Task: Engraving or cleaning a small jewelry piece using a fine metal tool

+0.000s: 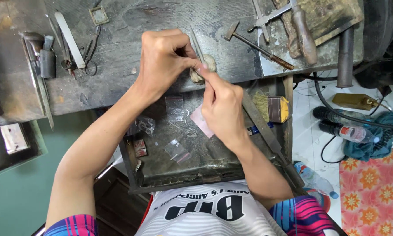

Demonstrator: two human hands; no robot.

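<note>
A slim grey metal file (197, 43) slants over the front edge of the dark, scarred worktop (131, 65), beside a pale worn peg (204, 68). The left hand (163, 59) has its grip clamped on the file; the right hand (222, 107) pinches something too small to tell. Below sits a drawer tray (161, 175) holding small plastic bags (177, 150).
</note>
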